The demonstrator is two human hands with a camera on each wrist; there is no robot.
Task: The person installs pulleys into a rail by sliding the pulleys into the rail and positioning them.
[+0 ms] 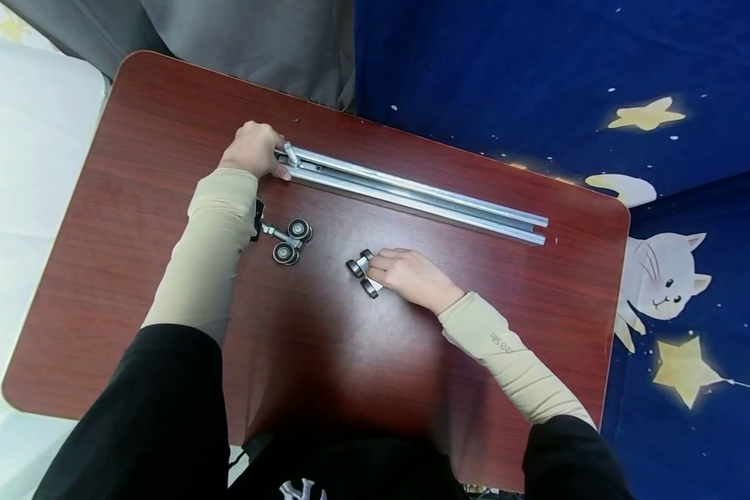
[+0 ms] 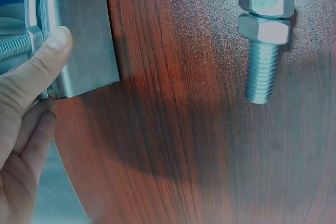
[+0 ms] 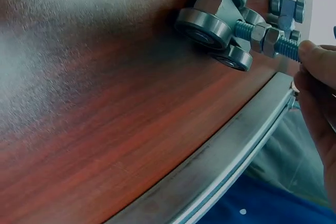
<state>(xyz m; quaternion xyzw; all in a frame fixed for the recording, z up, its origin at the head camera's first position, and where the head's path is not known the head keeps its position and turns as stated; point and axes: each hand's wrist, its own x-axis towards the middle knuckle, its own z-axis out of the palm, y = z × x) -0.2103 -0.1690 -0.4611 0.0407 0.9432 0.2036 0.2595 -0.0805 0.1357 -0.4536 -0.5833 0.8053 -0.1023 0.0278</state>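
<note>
My left hand (image 1: 252,149) grips the left end of a long silvery C-shaped metal rail (image 1: 425,198), its thumb pressed along the near side wall in the left wrist view. A threaded bolt (image 2: 16,48) sticks up from the rail's slot beside that thumb. Right of centre, my right hand (image 1: 407,276) pinches the bolt end of a roller trolley (image 1: 362,267). Steel wheels (image 3: 202,27) and two hex nuts on the bolt show in the right wrist view. Another roller trolley (image 1: 290,243) lies between the hands, its threaded bolt (image 2: 262,72) close to the left wrist.
Everything lies on a reddish-brown wooden table (image 1: 131,173) with rounded corners. Grey cloth (image 1: 262,42) and a blue curtain (image 1: 475,69) with stars and a cat hang behind it and on the right. A white surface (image 1: 31,139) adjoins on the left.
</note>
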